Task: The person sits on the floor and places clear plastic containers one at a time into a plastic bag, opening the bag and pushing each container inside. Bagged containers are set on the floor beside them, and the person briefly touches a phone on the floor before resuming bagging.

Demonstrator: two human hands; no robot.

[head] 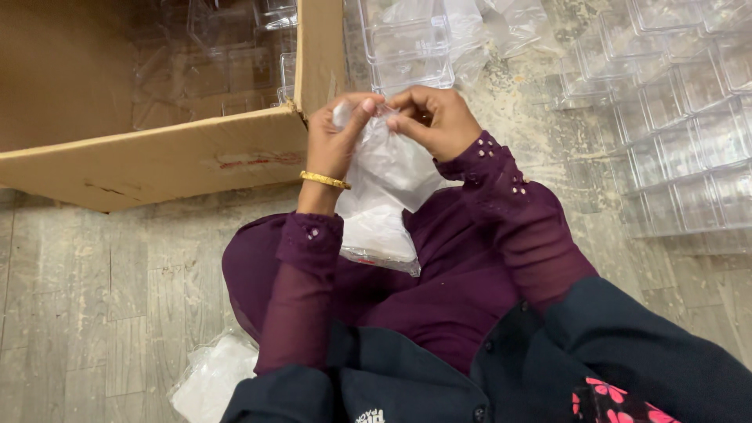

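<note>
My left hand (338,133) and my right hand (433,119) both pinch the top edge of a clear plastic bag (382,196) that hangs down over my lap. The bag looks whitish and holds something pale that I cannot make out. A gold bangle (325,180) sits on my left wrist. Both arms wear dark purple sheer sleeves.
An open cardboard box (157,160) with clear plastic containers inside lies at the upper left. Rows of clear plastic boxes (681,133) are stacked at the right, and more (407,47) lie just beyond my hands. Another pile of plastic bags (211,376) rests on the wooden floor at my left.
</note>
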